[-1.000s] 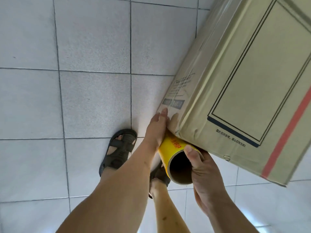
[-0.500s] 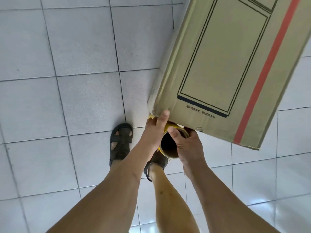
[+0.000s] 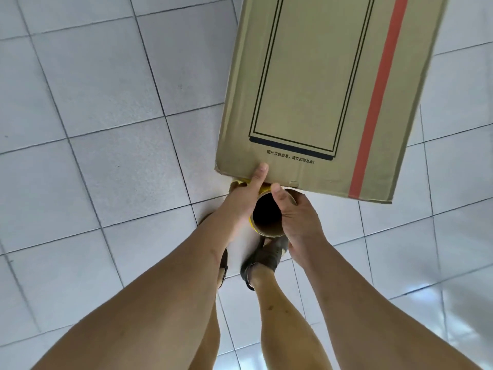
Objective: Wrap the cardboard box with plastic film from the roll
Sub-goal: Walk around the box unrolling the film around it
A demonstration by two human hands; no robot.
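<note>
A tall brown cardboard box (image 3: pixel 314 86) with a black rectangle outline and a red stripe stands on the tiled floor, filling the upper right. Just below its near edge I see the open end of the yellow film roll (image 3: pixel 266 218), a dark cardboard tube. My left hand (image 3: pixel 244 194) is on the roll's left side, its thumb pressed on the box's top near the corner. My right hand (image 3: pixel 296 214) grips the tube's right rim, thumb hooked over the opening. The rest of the roll is hidden under the box edge and my hands.
Pale grey floor tiles (image 3: pixel 112 169) surround the box on all sides. My two sandalled feet (image 3: pixel 264 259) stand directly below the roll, close to the box's near face.
The view has swung so the box's top face now points away from me. The roll and both hands have come round to the box's near edge, and my left thumb has moved onto the top.
</note>
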